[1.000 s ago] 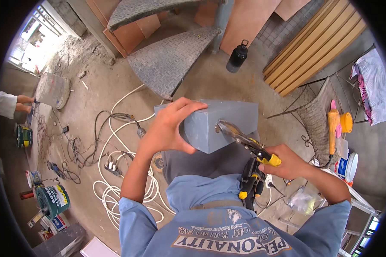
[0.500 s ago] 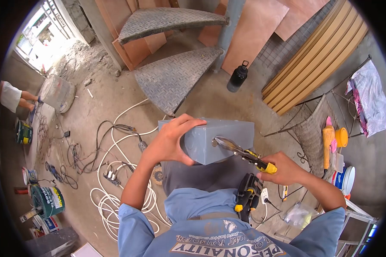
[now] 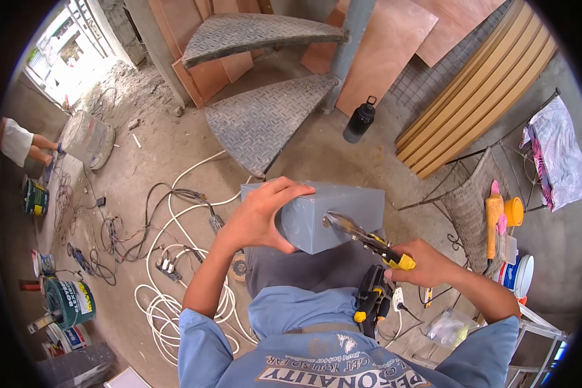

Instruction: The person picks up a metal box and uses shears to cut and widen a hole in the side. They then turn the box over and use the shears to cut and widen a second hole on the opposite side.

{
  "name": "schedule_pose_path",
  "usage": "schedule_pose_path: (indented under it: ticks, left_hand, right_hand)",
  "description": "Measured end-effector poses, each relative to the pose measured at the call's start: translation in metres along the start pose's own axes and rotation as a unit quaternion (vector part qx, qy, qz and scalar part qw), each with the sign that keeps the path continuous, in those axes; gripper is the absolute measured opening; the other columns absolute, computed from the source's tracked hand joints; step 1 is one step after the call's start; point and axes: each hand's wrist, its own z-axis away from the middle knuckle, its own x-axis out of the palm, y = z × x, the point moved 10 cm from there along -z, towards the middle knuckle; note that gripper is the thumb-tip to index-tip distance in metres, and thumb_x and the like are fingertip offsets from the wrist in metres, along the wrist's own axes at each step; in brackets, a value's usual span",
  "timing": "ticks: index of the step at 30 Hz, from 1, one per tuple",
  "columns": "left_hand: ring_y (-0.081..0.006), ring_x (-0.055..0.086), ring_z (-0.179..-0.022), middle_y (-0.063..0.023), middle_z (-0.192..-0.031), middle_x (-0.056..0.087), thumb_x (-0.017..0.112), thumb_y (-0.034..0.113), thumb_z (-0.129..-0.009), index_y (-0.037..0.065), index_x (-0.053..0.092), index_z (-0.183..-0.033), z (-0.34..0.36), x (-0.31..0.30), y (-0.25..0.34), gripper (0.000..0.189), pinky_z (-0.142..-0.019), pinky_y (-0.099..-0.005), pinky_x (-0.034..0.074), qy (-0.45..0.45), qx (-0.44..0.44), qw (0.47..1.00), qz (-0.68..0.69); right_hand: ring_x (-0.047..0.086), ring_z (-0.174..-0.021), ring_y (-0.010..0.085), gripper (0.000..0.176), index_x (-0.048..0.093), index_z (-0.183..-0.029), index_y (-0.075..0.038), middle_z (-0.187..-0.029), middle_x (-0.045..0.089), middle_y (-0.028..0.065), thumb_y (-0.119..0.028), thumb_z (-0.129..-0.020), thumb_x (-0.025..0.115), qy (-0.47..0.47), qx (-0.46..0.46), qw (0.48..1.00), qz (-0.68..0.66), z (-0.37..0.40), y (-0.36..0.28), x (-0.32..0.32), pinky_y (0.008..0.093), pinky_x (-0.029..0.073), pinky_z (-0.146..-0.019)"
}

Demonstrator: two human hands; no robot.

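Observation:
A grey box (image 3: 352,197) rests over my lap in front of me, tilted slightly. My left hand (image 3: 266,213) is wrapped round its left end, fingers over the top and thumb along the lower edge. My right hand (image 3: 423,262) is closed around the black-and-yellow handles of tin snips (image 3: 362,236). The blades point up and left, their tips at a small round hole in the box's near face. Close to my right hand, at my waist, hangs a black holder with yellow-gripped tools (image 3: 370,297).
Metal stair treads (image 3: 268,123) and a black bottle (image 3: 360,120) are ahead. A coiled white cable (image 3: 158,313) and an extension block (image 3: 169,269) lie left. A wicker chair (image 3: 469,216) stands right. Beside a bucket (image 3: 87,139), another person's legs (image 3: 42,147) show at far left.
The box and both hands sit slightly lower in view. The snips stay with their tips at the hole, and my grips are unchanged.

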Motion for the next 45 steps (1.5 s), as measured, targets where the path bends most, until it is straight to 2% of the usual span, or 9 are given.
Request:
schedule_pose_path:
  ticks: [7, 9, 16, 18, 21, 25, 28, 30, 45]
  left_hand:
    - [-0.0306, 0.06, -0.099, -0.0091, -0.109, 0.059, 0.082, 0.021, -0.044, 0.013, 0.058, -0.125, 0.0, 0.0, 0.0, 0.085, -0.086, -0.0392, 0.05, -0.006, -0.004, 1.0, 0.002]
    - [-0.0308, 0.06, -0.099, -0.0092, -0.109, 0.059, 0.082, 0.022, -0.044, 0.012, 0.058, -0.125, 0.001, 0.0, 0.0, 0.086, -0.086, -0.0394, 0.049, -0.005, -0.002, 1.0, 0.003]
    - [-0.0309, 0.06, -0.099, -0.0096, -0.109, 0.059, 0.083, 0.021, -0.043, 0.011, 0.058, -0.126, 0.002, -0.003, -0.001, 0.087, -0.086, -0.0395, 0.049, 0.0, 0.005, 1.0, 0.012]
    - [-0.0308, 0.06, -0.099, -0.0094, -0.109, 0.059, 0.083, 0.021, -0.043, 0.012, 0.058, -0.126, 0.003, -0.004, -0.002, 0.087, -0.086, -0.0393, 0.049, 0.001, 0.007, 1.0, 0.014]
    - [-0.0306, 0.059, -0.099, -0.0092, -0.109, 0.059, 0.083, 0.021, -0.043, 0.013, 0.058, -0.126, 0.004, -0.004, -0.002, 0.087, -0.085, -0.039, 0.049, -0.002, 0.002, 1.0, 0.011]
    - [-0.0303, 0.059, -0.1, -0.0087, -0.109, 0.059, 0.083, 0.02, -0.043, 0.014, 0.058, -0.126, 0.005, -0.002, -0.002, 0.087, -0.086, -0.039, 0.049, -0.009, -0.009, 1.0, -0.002]
    - [-0.0305, 0.059, -0.101, -0.0084, -0.11, 0.059, 0.082, 0.02, -0.043, 0.014, 0.058, -0.126, 0.002, -0.003, -0.002, 0.087, -0.086, -0.0395, 0.049, 0.0, -0.008, 1.0, 0.015]
    - [-0.0305, 0.059, -0.101, -0.0085, -0.11, 0.059, 0.082, 0.021, -0.044, 0.014, 0.058, -0.126, 0.002, -0.001, -0.002, 0.086, -0.087, -0.0396, 0.049, -0.002, -0.007, 1.0, 0.01]
    - [-0.0308, 0.059, -0.101, -0.0093, -0.111, 0.059, 0.081, 0.022, -0.045, 0.013, 0.058, -0.125, 0.0, 0.0, 0.002, 0.084, -0.087, -0.0402, 0.049, -0.008, -0.008, 1.0, -0.005]
  right_hand:
    - [0.052, -0.061, 0.0161, 0.037, 0.061, -0.084, 0.0, -0.064, 0.055, 0.0091, -0.035, -0.082, 0.072, 0.015, -0.015, 1.0, -0.016, -0.005, 0.004, 0.004, 0.0328, 0.044, -0.06]
    - [0.051, -0.061, 0.0139, 0.035, 0.062, -0.083, 0.0, -0.064, 0.055, 0.0068, -0.034, -0.082, 0.073, 0.02, 0.007, 0.999, -0.036, -0.006, 0.01, 0.005, 0.0311, 0.043, -0.059]
    - [0.05, -0.057, 0.0137, 0.032, 0.063, -0.083, -0.001, -0.061, 0.055, 0.0053, -0.032, -0.082, 0.073, 0.028, 0.013, 0.999, -0.043, -0.014, 0.013, 0.004, 0.0306, 0.043, -0.057]
    - [0.058, -0.056, 0.0222, 0.035, 0.065, -0.084, 0.0, -0.061, 0.06, 0.0115, -0.035, -0.081, 0.071, 0.046, 0.026, 0.999, -0.011, -0.016, 0.018, 0.001, 0.0345, 0.047, -0.059]
    - [0.058, -0.057, 0.0241, 0.034, 0.064, -0.084, 0.0, -0.062, 0.058, 0.0129, -0.033, -0.08, 0.071, 0.026, -0.028, 0.999, 0.028, -0.017, 0.005, -0.001, 0.0354, 0.047, -0.059]
    - [0.059, -0.058, 0.0274, 0.034, 0.062, -0.085, 0.001, -0.063, 0.058, 0.015, -0.032, -0.079, 0.071, -0.003, -0.015, 1.0, 0.009, -0.011, 0.007, 0.007, 0.0379, 0.047, -0.061]
    - [0.061, -0.061, 0.0307, 0.034, 0.061, -0.085, 0.001, -0.064, 0.06, 0.0168, -0.031, -0.08, 0.07, 0.028, -0.022, 0.999, -0.01, -0.004, -0.003, 0.005, 0.0401, 0.048, -0.062]
    - [0.063, -0.064, 0.0327, 0.033, 0.061, -0.085, 0.002, -0.066, 0.062, 0.018, -0.03, -0.081, 0.068, 0.0, 0.02, 1.0, -0.001, 0.001, 0.003, 0.012, 0.0414, 0.049, -0.064]
    - [0.064, -0.064, 0.0324, 0.04, 0.063, -0.083, 0.001, -0.066, 0.062, 0.0175, -0.039, -0.081, 0.07, 0.014, 0.031, 0.999, -0.001, 0.004, 0.006, 0.014, 0.0404, 0.049, -0.065]
